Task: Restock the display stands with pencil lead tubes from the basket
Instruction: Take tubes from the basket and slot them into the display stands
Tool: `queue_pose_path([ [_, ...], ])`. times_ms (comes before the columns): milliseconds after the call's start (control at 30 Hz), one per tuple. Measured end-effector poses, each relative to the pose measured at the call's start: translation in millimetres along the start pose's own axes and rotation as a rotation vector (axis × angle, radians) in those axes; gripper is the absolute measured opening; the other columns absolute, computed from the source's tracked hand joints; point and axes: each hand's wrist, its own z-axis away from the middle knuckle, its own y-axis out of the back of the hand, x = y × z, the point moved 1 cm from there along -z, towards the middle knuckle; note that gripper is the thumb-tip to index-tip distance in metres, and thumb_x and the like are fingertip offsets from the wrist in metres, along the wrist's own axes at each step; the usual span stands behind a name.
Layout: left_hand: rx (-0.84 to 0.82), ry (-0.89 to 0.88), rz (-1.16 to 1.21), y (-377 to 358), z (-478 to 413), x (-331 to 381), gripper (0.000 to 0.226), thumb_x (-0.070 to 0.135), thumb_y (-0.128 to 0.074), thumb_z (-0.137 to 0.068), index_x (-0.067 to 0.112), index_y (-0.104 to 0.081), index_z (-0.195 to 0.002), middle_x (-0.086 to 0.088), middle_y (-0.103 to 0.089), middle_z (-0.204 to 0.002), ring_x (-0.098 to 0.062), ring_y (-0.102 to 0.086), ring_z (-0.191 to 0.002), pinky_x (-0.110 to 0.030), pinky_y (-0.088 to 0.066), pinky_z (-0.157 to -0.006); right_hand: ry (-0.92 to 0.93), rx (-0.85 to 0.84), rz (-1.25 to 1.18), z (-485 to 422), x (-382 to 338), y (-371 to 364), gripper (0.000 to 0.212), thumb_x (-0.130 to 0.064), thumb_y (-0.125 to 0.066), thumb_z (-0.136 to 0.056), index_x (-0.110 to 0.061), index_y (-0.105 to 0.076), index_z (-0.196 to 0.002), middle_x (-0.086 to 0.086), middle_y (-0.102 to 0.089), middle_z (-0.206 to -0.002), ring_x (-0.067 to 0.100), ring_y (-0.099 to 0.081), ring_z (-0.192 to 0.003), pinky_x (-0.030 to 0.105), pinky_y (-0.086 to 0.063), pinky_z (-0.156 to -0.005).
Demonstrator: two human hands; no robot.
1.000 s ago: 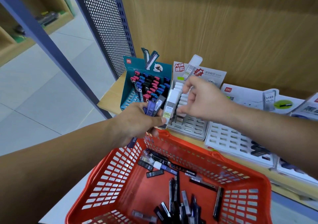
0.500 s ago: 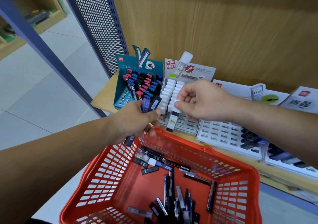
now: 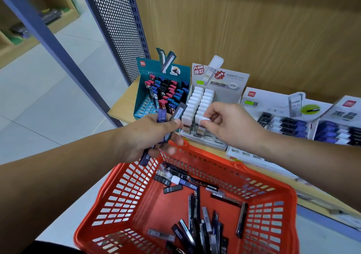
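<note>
- Pencil lead tubes (image 3: pixel 204 216) lie loose in the red basket (image 3: pixel 156 210), beneath both hands.
- Over the basket's far rim, the left hand (image 3: pixel 148 136) curls tight around a bunch of tubes (image 3: pixel 161 116) (purple and grey ones poking up).
- Now the right hand (image 3: pixel 230 124): finger and thumb pinch the cap of a white-capped tube (image 3: pixel 203 119), upright in the front row of the white display stand (image 3: pixel 211 142).
- Just left on the shelf, the teal stand (image 3: pixel 142 105) is packed with colour-capped tubes.
</note>
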Motion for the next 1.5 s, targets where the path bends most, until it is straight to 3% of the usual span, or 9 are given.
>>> queue_pose_path([
  [200, -0.029, 0.006, 0.030, 4, -7, 0, 0.022, 0.014, -0.053, -0.108, 0.011, -0.058, -0.128, -0.015, -0.079, -0.104, -0.024, -0.072, -0.073, -0.021, -0.023, -0.041, 0.023, -0.004, 0.029, -9, -7, -3, 0.012, -0.026, -0.075, -0.093, -0.016, -0.070, -0.088, -0.010, -0.067, -0.070, 0.007, -0.064, -0.068, 0.018, -0.050, -0.061],
  [400, -0.051, 0.001, 0.033, 12, -5, 0, 0.013, 0.023, -0.057, -0.107, 0.011, -0.052, -0.109, -0.008, -0.079, -0.110, -0.026, -0.076, -0.083, -0.022, -0.020, -0.040, 0.036, -0.070, 0.243, -12, -5, -8, 0.014, -0.037, -0.077, -0.089, -0.025, -0.071, -0.085, -0.012, -0.068, -0.073, 0.014, -0.066, -0.076, 0.040, -0.058, -0.071],
  [533, -0.071, -0.047, -0.012, 17, 0, 4, 0.021, 0.026, -0.061, -0.104, 0.006, -0.058, -0.109, -0.012, -0.078, -0.096, -0.017, -0.062, -0.056, -0.021, -0.022, -0.039, 0.018, -0.028, 0.189, -14, -15, 3, 0.035, -0.046, -0.086, -0.078, -0.029, -0.062, -0.095, -0.012, -0.065, -0.083, 0.008, -0.061, -0.078, 0.041, -0.055, -0.073],
  [633, -0.121, -0.067, -0.034, 16, 9, 11, 0.025, 0.028, -0.063, -0.102, 0.004, -0.066, -0.108, -0.010, -0.069, -0.073, -0.013, -0.045, -0.043, -0.020, -0.019, -0.039, 0.153, -0.036, 0.121, -12, -36, 16, 0.047, -0.040, -0.088, -0.078, -0.031, -0.064, -0.117, -0.016, -0.056, -0.107, -0.009, -0.055, -0.081, 0.036, -0.052, -0.081],
  [700, -0.180, -0.082, -0.009, 12, 17, 17, 0.025, 0.028, -0.063, -0.102, 0.004, -0.067, -0.108, -0.008, -0.063, -0.067, -0.012, -0.040, -0.040, -0.018, -0.019, -0.038, 0.173, -0.071, 0.109, -6, -49, 21, 0.043, -0.032, -0.088, -0.080, -0.028, -0.070, -0.120, -0.015, -0.058, -0.104, -0.004, -0.060, -0.077, 0.036, -0.054, -0.078],
  [900, -0.182, -0.225, 0.031, -13, 44, 30, 0.026, 0.033, -0.059, -0.104, 0.009, -0.061, -0.095, -0.007, -0.065, -0.068, -0.010, -0.038, -0.038, -0.018, -0.016, -0.041, -0.029, -0.075, -0.018, 38, -70, 67, 0.019, -0.025, -0.089, -0.079, -0.015, -0.078, -0.091, -0.007, -0.072, -0.073, -0.001, -0.061, -0.059, 0.018, -0.049, -0.062],
  [1000, -0.158, -0.312, 0.023, -34, 61, 38, 0.030, 0.039, -0.059, -0.103, 0.010, -0.064, -0.107, -0.013, -0.077, -0.084, -0.012, -0.044, -0.043, -0.017, -0.019, -0.041, -0.175, -0.079, -0.144, 70, -82, 95, 0.026, -0.031, -0.085, -0.083, -0.009, -0.071, -0.084, 0.014, -0.069, -0.067, 0.016, -0.063, -0.051, 0.028, -0.051, -0.049],
  [1267, -0.254, -0.460, -0.003, -96, 119, 52, 0.028, 0.038, -0.060, -0.103, 0.012, -0.061, -0.093, -0.013, -0.071, -0.074, -0.015, -0.043, -0.042, -0.018, -0.021, -0.039, -0.445, 0.120, -0.715, 165, -112, 162, 0.026, -0.022, -0.055, -0.106, 0.000, -0.069, -0.107, 0.017, -0.063, -0.071, 0.023, -0.057, -0.051, 0.030, -0.049, -0.049],
  [1500, -0.313, -0.473, 0.075, -170, 148, 54, 0.012, 0.019, -0.059, -0.105, 0.011, -0.065, -0.099, -0.005, -0.065, -0.073, -0.013, -0.041, -0.044, -0.017, -0.021, -0.041, -0.562, 0.202, -0.555, 225, -91, 189, 0.013, -0.017, -0.067, -0.100, -0.007, -0.062, -0.093, 0.012, -0.066, -0.075, 0.022, -0.062, -0.059, 0.031, -0.054, -0.053],
])
